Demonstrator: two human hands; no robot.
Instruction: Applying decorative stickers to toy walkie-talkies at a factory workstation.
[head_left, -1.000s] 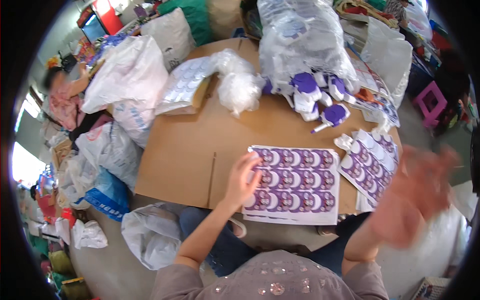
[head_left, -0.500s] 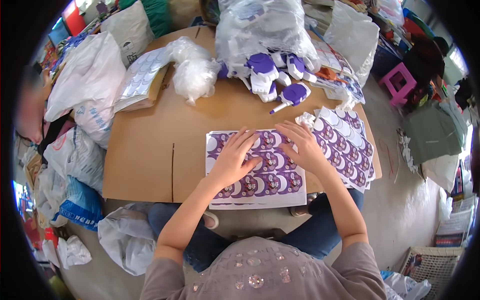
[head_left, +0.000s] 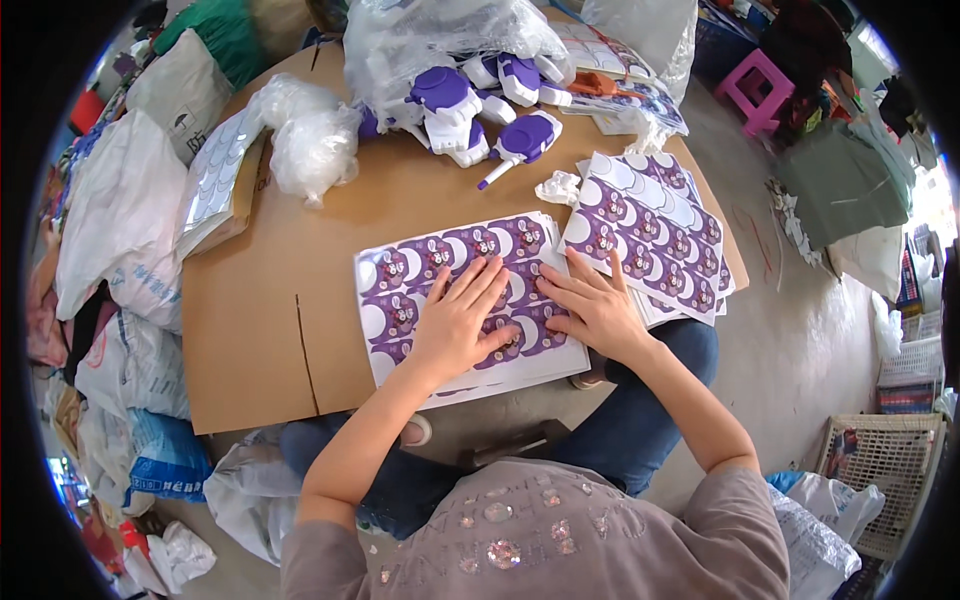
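Observation:
A stack of purple printed sticker sheets (head_left: 400, 262) lies at the front edge of a cardboard-covered table, its near edge jutting over my lap. My left hand (head_left: 462, 320) rests flat on the middle of the top sheet, fingers spread. Over the stack's right edge lies my right hand (head_left: 598, 308), palm down with fingers apart, its fingertips close to a second pile of the same sheets (head_left: 660, 235). That pile is fanned out at the right, with a partly peeled white strip across it. Behind it sits a crumpled white paper scrap (head_left: 558, 188).
White and purple plastic gadgets (head_left: 525, 138) spill from a clear plastic bag (head_left: 450, 40) at the back. A crumpled clear bag (head_left: 315, 150) and a bundle of silvery sheets (head_left: 225, 180) stand back left. The brown cardboard (head_left: 245, 330) has a slit. A pink stool (head_left: 757, 90) stands right.
My view has turned, so the table appears shifted left and tilted. Both hands have come nearer, from the upper part of the stack to its middle and right edge.

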